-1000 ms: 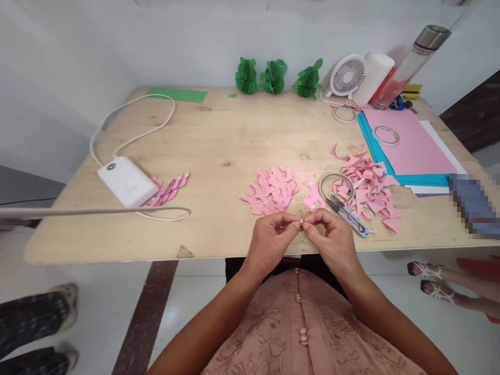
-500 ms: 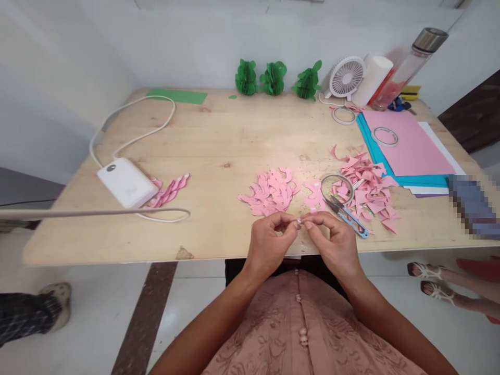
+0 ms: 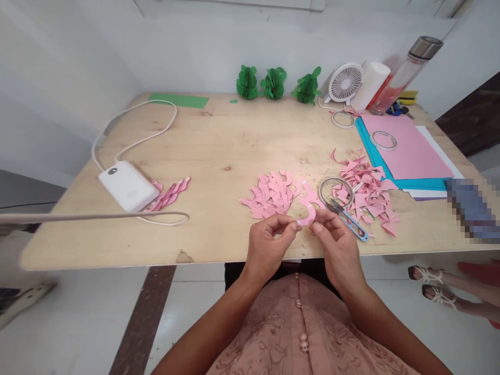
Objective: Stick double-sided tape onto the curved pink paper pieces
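Observation:
Between thumb and fingers my left hand pinches the lower left end of a curved pink paper piece. My right hand is at the other side of this piece, fingers curled and close to its edge; whether it grips the paper is hard to tell. Just beyond my hands lie a pile of wavy pink cutouts and a few pink pieces beside it. A tape roll and blue snips rest to the right, next to a heap of pink scraps.
A white power bank with a cable lies left, beside pink strips. Green paper shapes, a fan and a bottle stand at the back. Coloured sheets lie right. Another person's feet show at lower right.
My fingertips have moved apart, the right hand slightly rightward. A curved pink piece now shows between them, where only a small pale bit was visible. The foot at lower left has shifted left.

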{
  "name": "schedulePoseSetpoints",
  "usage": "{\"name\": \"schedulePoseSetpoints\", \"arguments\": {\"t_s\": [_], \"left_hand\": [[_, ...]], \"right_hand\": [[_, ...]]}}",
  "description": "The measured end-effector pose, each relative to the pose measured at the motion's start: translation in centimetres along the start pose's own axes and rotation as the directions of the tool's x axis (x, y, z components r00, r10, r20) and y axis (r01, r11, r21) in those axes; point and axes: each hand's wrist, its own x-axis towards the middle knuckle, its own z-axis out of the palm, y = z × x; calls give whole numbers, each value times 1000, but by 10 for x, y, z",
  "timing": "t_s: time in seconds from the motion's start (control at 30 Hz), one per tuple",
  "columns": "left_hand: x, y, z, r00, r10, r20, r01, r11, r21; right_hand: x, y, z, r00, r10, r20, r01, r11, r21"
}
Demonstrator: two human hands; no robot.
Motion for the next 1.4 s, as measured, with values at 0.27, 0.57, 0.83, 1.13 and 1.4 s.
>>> {"name": "schedulePoseSetpoints", "arguments": {"t_s": [0.27,0.57,0.83,1.13,1.4], "left_hand": [[-3,-2,1,1000,18,24,-18,1000,21],[-4,0,0,999,6,51,-5,1000,-28],[-1,0,1,998,3,58,-1,1000,-28],[-3,-7,1,995,12,102,-11,1000,-4],[-2,-6,1,992,-45,115,51,998,-49]], "right_hand": [[-2,0,12,998,38,58,-40,999,31],[0,-1,10,995,71,77,-76,995,67],[-1,-3,10,992,86,94,-88,996,23],[-2,0,5,989,50,136,-40,996,-76],[-2,1,5,988,60,141,-48,995,-86]]}}
